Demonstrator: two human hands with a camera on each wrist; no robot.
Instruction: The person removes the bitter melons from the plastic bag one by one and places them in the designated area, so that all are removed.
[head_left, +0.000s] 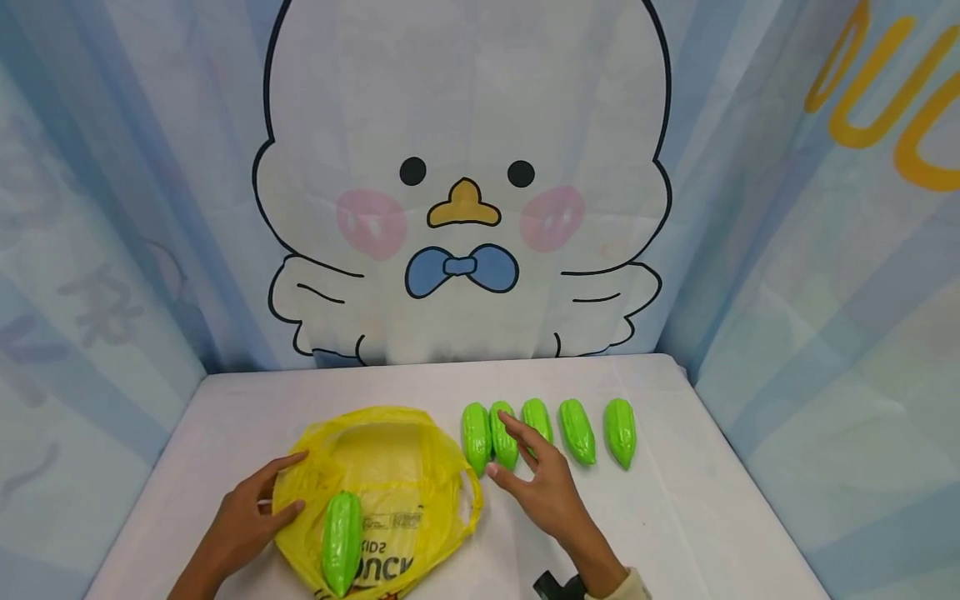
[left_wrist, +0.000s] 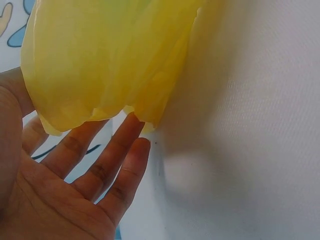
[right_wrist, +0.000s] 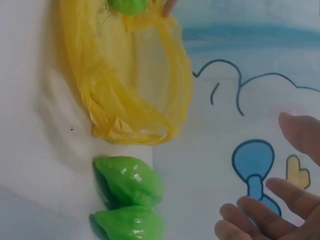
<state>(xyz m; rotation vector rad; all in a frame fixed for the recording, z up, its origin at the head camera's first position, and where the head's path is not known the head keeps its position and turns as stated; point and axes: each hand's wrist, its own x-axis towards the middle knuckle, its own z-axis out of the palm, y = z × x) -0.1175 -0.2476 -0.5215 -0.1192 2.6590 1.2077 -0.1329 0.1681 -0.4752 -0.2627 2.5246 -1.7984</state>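
A yellow plastic bag [head_left: 397,492] with dark lettering lies on the table at left centre. My left hand [head_left: 251,512] holds its left edge, thumb and forefinger apart on the plastic. In the left wrist view the bag [left_wrist: 110,60] hides the fingertips of that left hand [left_wrist: 75,185] in part. One glossy green toy vegetable [head_left: 341,542], oblong with a pointed tip, overlaps the bag's printed side. Over the row of similar green vegetables [head_left: 577,432] hovers my right hand [head_left: 543,483], thumb and fingers spread, with nothing between them.
Several green vegetables [head_left: 620,433] line up along the back of the white table [head_left: 720,517], right of the bag. Printed curtains [head_left: 465,325] enclose the back and both sides. A dark device [head_left: 558,586] sits at my right wrist.
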